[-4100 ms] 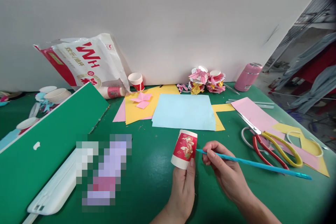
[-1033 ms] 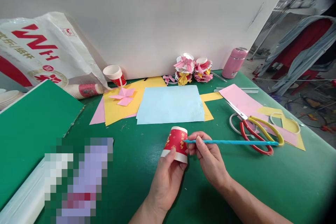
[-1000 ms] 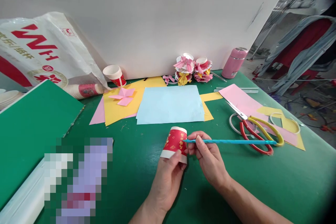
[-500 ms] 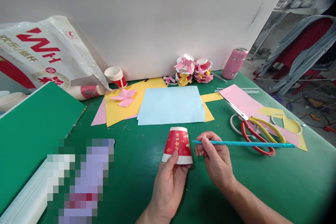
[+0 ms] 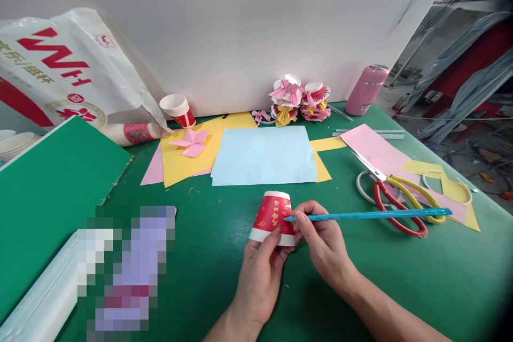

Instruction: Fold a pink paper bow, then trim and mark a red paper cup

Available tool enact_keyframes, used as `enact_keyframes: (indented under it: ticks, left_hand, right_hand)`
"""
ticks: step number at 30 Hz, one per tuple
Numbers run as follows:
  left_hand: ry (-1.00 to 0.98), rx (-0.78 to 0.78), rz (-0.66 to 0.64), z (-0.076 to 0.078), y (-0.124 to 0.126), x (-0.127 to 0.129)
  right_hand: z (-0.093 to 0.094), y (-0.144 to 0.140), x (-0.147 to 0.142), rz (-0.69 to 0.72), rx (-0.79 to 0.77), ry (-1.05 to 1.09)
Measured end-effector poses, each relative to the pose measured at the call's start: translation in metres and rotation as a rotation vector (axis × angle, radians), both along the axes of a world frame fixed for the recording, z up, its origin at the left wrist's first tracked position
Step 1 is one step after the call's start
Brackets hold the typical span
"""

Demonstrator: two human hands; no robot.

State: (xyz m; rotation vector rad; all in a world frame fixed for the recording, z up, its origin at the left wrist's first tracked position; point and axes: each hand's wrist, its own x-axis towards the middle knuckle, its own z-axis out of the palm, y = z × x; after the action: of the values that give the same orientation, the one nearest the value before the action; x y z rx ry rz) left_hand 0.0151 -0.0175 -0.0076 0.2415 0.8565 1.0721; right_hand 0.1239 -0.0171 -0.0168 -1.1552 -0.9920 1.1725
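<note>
My left hand grips a red paper cup with gold print, turned base up, its thumb across the lower white band. Between thumb and fingers of my right hand lies a long blue pencil-like stick, almost level. Its pointed left tip is in front of the cup's right side; whether it touches I cannot tell. Fingertips of the right hand are close against the cup's right edge. Behind the cup lies a light blue paper sheet.
Red-and-yellow-handled scissors lie on pink paper to the right. Decorated cups and a pink flask stand along the wall. More paper cups and a plastic bag are at left, behind a green board.
My right hand and the blue stick have moved left to the cup, with the stick's tip now in front of it. The cup has tilted slightly. The view has shifted a little.
</note>
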Motion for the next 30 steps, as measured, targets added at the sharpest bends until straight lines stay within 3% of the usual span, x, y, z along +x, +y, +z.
enact_keyframes:
  ticks: [30]
  left_hand:
    - [0.033, -0.02, 0.017, -0.0015, -0.0033, 0.0016]
  right_hand:
    - [-0.0069, -0.0004, -0.0031, 0.006, 0.027, -0.201]
